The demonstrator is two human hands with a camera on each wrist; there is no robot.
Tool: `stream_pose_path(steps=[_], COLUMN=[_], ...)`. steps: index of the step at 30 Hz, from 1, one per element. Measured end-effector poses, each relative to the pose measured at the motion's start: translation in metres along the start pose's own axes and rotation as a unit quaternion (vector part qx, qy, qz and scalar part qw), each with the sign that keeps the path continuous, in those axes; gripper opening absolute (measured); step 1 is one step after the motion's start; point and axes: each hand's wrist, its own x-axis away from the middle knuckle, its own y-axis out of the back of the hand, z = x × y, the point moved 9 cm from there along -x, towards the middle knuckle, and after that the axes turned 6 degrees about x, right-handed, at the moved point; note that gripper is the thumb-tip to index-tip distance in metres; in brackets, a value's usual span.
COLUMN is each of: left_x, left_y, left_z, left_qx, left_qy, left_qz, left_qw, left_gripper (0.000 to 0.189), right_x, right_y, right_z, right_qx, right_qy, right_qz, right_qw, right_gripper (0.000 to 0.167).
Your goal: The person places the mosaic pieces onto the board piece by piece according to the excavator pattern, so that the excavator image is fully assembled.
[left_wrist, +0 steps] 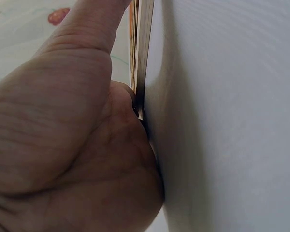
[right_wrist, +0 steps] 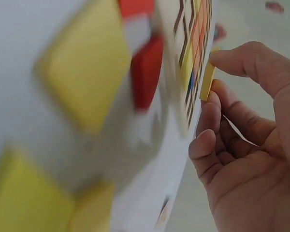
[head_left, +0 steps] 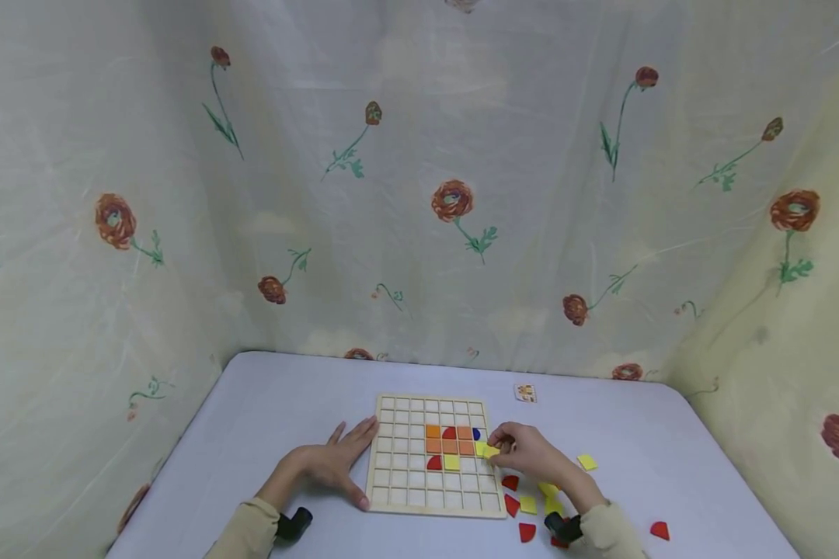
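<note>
A wooden grid board (head_left: 398,497) lies on the table, with orange, red, yellow and blue tiles in some of its squares. At its left edge my left hand (head_left: 332,464) rests with fingers spread, fingertips and thumb right at the frame. In the left wrist view the palm (left_wrist: 87,135) stands beside the board's side edge (left_wrist: 144,48). My right hand (head_left: 527,452) is over the board's right edge. Between thumb and fingers it pinches a yellow square tile (right_wrist: 209,79), close to another yellow tile (head_left: 480,449) in the grid.
Right of the board lie loose red quarter-round tiles (head_left: 527,532) and yellow square tiles (head_left: 527,505), several partly behind the right wrist. One yellow tile (head_left: 587,462) and one red tile (head_left: 660,530) lie farther right. A small picture card (head_left: 525,393) is behind the board.
</note>
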Motion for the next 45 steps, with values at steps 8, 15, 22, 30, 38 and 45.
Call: stream_pose_path(steps=[8, 15, 22, 30, 38, 45], left_x=[0.001, -0.002, -0.002, -0.004, -0.003, -0.002], left_y=[0.002, -0.002, -0.004, -0.002, -0.003, -0.002], left_z=[-0.002, 0.002, 0.003, 0.006, 0.0, 0.002], left_qx=[0.0, -0.005, -0.002, 0.001, 0.005, 0.0], left_qy=[0.0, 0.004, -0.005, 0.008, -0.001, 0.002], left_qz=[0.003, 0.003, 0.004, 0.001, 0.004, 0.001], left_qw=[1.0, 1.0, 1.0, 1.0, 1.0, 1.0], left_gripper=[0.129, 0.131, 0.13, 0.132, 0.132, 0.132], right_x=[-0.002, -0.006, -0.006, 0.0, 0.019, 0.032], right_y=[-0.026, -0.028, -0.029, -0.02, -0.003, -0.008], right_z=[0.027, 0.036, 0.042, 0.037, 0.015, -0.014], right_qx=[0.007, 0.034, 0.041, 0.054, 0.03, 0.037], right_qy=[0.07, 0.114, 0.116, 0.084, 0.02, -0.034], right_qz=[0.058, 0.041, 0.036, 0.015, 0.034, 0.091], right_qw=[0.9958, 0.9921, 0.9918, 0.9949, 0.9988, 0.9946], right_gripper=[0.02, 0.016, 0.012, 0.014, 0.027, 0.036])
